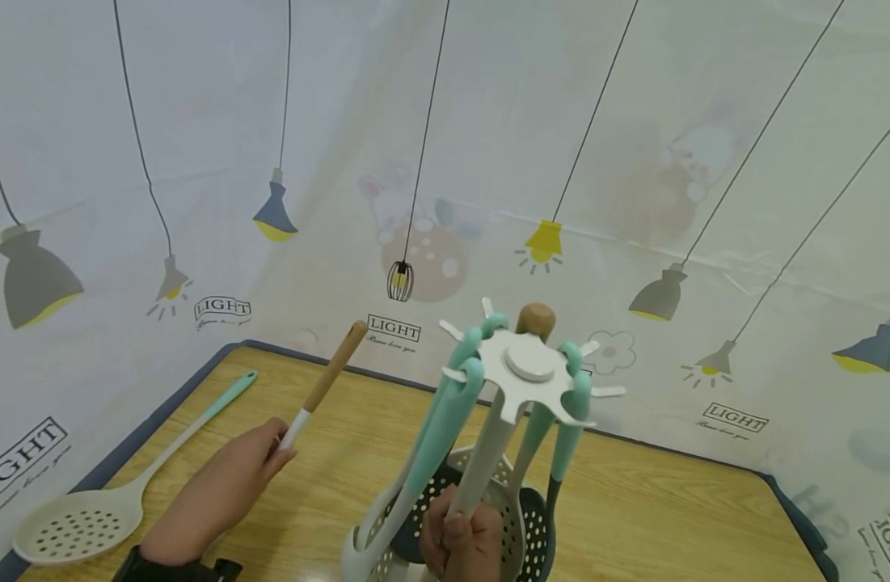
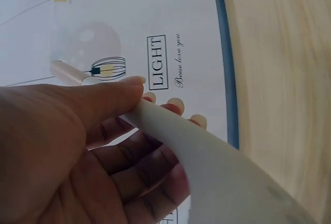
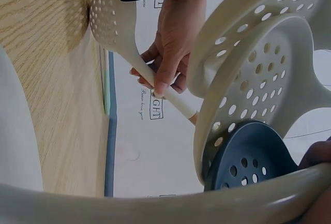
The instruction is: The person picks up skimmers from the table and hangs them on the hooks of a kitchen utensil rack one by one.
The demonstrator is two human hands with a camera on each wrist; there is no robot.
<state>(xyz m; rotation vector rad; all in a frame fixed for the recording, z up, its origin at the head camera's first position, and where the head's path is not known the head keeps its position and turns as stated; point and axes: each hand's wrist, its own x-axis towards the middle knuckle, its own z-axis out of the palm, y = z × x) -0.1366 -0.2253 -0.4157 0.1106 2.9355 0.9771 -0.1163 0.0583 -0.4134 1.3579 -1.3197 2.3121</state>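
My left hand (image 1: 229, 477) pinches a white skimmer with a wooden handle (image 1: 335, 368), its fingers and thumb on the pale neck. In the right wrist view, the skimmer's perforated head (image 3: 106, 17) hangs low, close over the table. My right hand (image 1: 462, 529) grips the pale centre pole of a utensil rack (image 1: 528, 360). Several mint-handled utensils hang from the rack's hooks, among them a white skimmer (image 3: 258, 79) and a dark perforated ladle (image 3: 248, 157). A wooden handle end (image 1: 536, 321) pokes up behind the rack's top.
Another white skimmer (image 1: 81, 525) with a mint handle tip lies at the table's left side. The wood-patterned table (image 1: 677, 509) has a dark blue edge. Behind it hangs a sheet (image 1: 474, 162) printed with lamps.
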